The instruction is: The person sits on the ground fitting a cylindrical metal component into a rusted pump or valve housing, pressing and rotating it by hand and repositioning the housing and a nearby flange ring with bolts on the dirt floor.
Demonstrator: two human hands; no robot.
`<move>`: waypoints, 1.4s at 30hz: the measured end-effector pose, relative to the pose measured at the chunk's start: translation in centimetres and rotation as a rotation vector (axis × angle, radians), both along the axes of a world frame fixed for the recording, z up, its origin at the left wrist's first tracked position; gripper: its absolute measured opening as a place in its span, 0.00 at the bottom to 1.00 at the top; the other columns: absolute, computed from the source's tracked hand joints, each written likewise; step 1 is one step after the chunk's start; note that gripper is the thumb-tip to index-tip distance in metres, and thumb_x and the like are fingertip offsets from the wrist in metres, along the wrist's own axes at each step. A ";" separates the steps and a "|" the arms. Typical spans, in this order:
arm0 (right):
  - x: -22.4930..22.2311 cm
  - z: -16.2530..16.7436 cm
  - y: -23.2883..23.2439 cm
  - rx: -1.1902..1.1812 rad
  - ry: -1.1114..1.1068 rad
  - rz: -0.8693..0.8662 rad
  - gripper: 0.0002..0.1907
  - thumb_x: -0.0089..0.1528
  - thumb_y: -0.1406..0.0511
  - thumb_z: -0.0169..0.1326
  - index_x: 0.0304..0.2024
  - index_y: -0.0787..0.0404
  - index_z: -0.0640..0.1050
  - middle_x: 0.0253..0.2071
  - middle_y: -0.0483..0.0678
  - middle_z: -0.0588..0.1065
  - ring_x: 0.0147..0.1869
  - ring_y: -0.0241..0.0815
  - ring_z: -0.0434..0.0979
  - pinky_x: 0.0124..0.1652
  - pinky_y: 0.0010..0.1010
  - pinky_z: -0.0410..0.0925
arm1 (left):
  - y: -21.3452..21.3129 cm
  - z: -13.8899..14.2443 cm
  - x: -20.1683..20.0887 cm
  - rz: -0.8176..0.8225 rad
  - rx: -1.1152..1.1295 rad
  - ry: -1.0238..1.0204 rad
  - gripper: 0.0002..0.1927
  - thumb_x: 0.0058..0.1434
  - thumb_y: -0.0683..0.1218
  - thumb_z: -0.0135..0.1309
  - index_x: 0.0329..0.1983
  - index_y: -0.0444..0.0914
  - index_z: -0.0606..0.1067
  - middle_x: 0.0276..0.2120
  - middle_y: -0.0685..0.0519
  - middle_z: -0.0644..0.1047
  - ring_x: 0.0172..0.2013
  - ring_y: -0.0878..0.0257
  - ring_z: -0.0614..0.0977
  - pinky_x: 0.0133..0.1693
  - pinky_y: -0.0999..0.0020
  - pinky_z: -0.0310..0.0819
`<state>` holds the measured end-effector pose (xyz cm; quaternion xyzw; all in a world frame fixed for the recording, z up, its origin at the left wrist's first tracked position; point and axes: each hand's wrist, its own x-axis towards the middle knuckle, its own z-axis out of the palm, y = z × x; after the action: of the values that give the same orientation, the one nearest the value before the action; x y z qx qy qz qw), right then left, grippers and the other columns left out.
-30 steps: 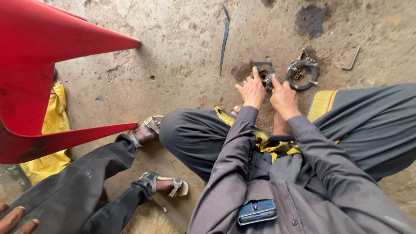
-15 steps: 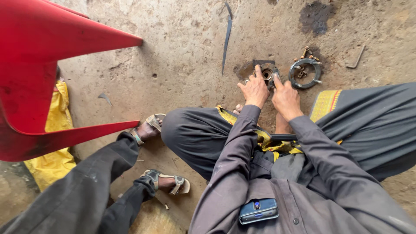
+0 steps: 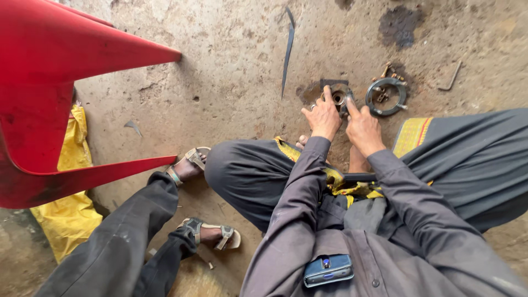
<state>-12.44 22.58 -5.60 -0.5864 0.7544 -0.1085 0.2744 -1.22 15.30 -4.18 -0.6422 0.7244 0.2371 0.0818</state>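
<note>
The person squats on the concrete floor (image 3: 231, 71) with both arms extended forward between the knees, which places the work directly below the head camera and within easy reach. The left hand (image 3: 322, 116) rests on the near-left side of a small round metal part (image 3: 339, 99), a bearing-like piece with a dark centre hole that lies on the floor at the edge of a dark oily patch. Its fingers are partly curled, with the index finger extended forward along the part's left edge; this looks like a steadying contact rather than a full grasp. The right hand (image 3: 362, 127) approaches from the near-right, index finger extended and touching the part's right side, the other fingers loosely bent. Whether either hand actually pinches the part cannot be determined, because the fingertips cover the contact area. Pressing from opposite sides likely keeps the part from sliding on the floor. Just to the right of it lies a larger metal ring (image 3: 386, 97) with small fittings inside it, kept near but apart from the hands. A thin dark metal strip (image 3: 287, 52) lies farther left. A phone (image 3: 328, 269) sits in the shirt pocket. To the left, another person's sandalled feet (image 3: 212, 234) stand beside a red plastic chair (image 3: 60, 99) and a yellow bag (image 3: 69, 217).
</note>
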 end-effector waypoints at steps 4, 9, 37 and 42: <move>-0.2 -0.4 -0.3 -0.025 0.012 0.015 0.29 0.66 0.65 0.52 0.71 0.50 0.70 0.42 0.66 0.72 0.40 0.71 0.78 0.40 0.57 0.72 | 0.3 -0.7 0.0 0.006 0.009 0.004 0.48 0.56 0.49 0.58 0.77 0.39 0.51 0.49 0.42 0.79 0.44 0.46 0.84 0.55 0.30 0.60; -0.2 -0.4 -0.5 0.009 0.015 0.011 0.29 0.66 0.66 0.52 0.71 0.48 0.69 0.43 0.66 0.71 0.39 0.72 0.78 0.39 0.58 0.72 | 0.5 -2.3 0.0 0.020 -0.026 0.014 0.47 0.56 0.49 0.58 0.76 0.40 0.51 0.49 0.41 0.78 0.43 0.45 0.84 0.52 0.30 0.60; 0.0 -0.2 -1.2 0.029 0.089 0.011 0.29 0.66 0.66 0.50 0.71 0.45 0.70 0.44 0.65 0.71 0.39 0.72 0.78 0.38 0.59 0.72 | 0.6 -2.3 0.1 0.039 -0.009 0.021 0.43 0.58 0.47 0.55 0.76 0.41 0.52 0.48 0.41 0.79 0.43 0.46 0.85 0.53 0.31 0.59; -0.2 -0.2 -1.2 -0.003 0.085 0.026 0.30 0.65 0.66 0.50 0.71 0.45 0.70 0.44 0.64 0.71 0.38 0.72 0.78 0.39 0.59 0.72 | 0.6 -2.4 0.2 0.031 -0.048 0.022 0.44 0.56 0.48 0.56 0.75 0.40 0.52 0.47 0.41 0.79 0.42 0.46 0.84 0.51 0.32 0.60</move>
<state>-12.59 21.33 -5.75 -0.6006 0.7576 -0.0811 0.2425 -1.06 15.87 -6.55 -0.6524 0.7207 0.2279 0.0546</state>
